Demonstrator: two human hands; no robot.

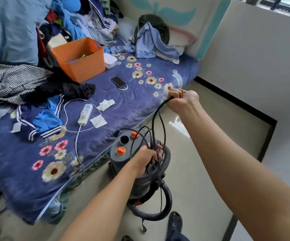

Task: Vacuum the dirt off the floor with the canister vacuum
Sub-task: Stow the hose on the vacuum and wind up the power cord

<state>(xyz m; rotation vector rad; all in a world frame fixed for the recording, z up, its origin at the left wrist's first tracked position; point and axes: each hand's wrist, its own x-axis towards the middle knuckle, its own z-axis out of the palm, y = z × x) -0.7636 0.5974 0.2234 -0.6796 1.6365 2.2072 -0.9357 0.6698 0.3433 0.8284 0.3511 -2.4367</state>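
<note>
Two hands on the power cord (158,117), so we're at the unwinding step, and no vacuuming is possible until it's plugged in. The canister vacuum (140,185) stands upright on the floor (227,115), right against the near edge of the bed (123,105), with its hose (168,199) looped round the base. Our left hand (146,156) is curled round the bundle of cord loops on top of the canister; whether it also has the handle under them, we can't tell. Our right hand (182,100) is fisted round a single strand, drawn up and to the far side over the bed edge. The loops between the hands look crossed, so we'd suggest easing the left grip enough to let one loop slip out at a time while it steadies the canister, and drawing with the right along the strand, not yanking, since a hard pull could tip the unit or cinch a knot. What looks like the plug end (116,133) hangs at the far left of the lid, so we should check that we're feeding toward that end. The white power strip (86,113) lies on the bed to the left, likely the nearest socket, so only a short free length should be needed. Keep the cord clear of the hose coil.
</note>
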